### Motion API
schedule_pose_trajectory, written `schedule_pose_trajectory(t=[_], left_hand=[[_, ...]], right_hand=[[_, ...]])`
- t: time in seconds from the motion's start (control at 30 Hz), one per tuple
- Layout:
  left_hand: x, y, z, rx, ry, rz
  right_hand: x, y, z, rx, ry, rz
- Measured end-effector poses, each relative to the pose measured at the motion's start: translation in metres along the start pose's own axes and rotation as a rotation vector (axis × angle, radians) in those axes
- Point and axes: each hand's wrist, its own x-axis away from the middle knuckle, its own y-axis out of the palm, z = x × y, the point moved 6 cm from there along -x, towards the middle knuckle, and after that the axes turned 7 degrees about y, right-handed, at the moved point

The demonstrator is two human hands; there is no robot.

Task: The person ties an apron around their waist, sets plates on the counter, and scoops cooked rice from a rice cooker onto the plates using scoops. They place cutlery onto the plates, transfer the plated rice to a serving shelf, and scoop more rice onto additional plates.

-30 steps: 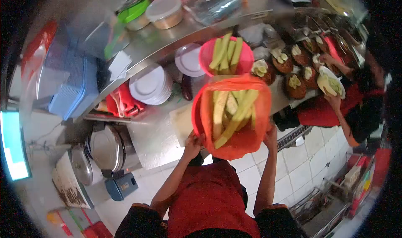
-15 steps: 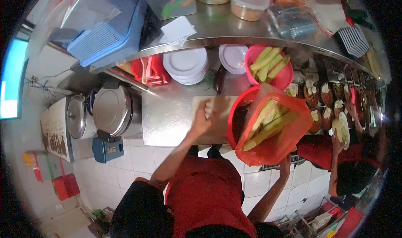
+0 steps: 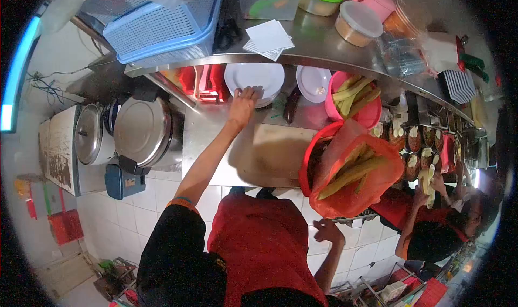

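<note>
My left hand (image 3: 243, 107) is at the near rim of the top white plate (image 3: 253, 77) on a stack, its fingers curled over the edge. My right hand (image 3: 329, 232) hangs in front of the counter edge, just below the orange plastic bag (image 3: 377, 185), with fingers apart and holding nothing. Long pale-green vegetable pieces (image 3: 350, 175) lie in the bag, which leans in a red tub (image 3: 306, 161). Between the plates and the tub lies a cutting board (image 3: 278, 150).
Behind the tub, a pink bowl (image 3: 333, 99) holds more green pieces. A dark eggplant-like item (image 3: 292, 106) lies beside a smaller plate (image 3: 313, 83). Above runs a steel shelf (image 3: 318, 40). Lidded pots (image 3: 141, 131) stand left; a co-worker (image 3: 431, 231) handles food at right.
My left hand has moved from over the cutting board back and left to the plate stack. My right hand has come down off the bag and opened. The view has shifted slightly.
</note>
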Motion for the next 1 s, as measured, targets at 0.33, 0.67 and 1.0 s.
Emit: schedule_pose_trajectory(t=[0.33,0.67,1.0], left_hand=[[0.158,-0.032,0.083,0.452,0.241,0.114],[0.089,-0.016,0.035,0.64,0.002,0.018],[0.006,0.005,-0.027,0.03,0.111,0.11]], right_hand=[[-0.039,0.072,-0.234,-0.656,-0.72,0.011],[-0.162,0.081,-0.182,-0.991,-0.626,0.304],[-0.17,0.107,-0.155,-0.789,-0.206,-0.07]])
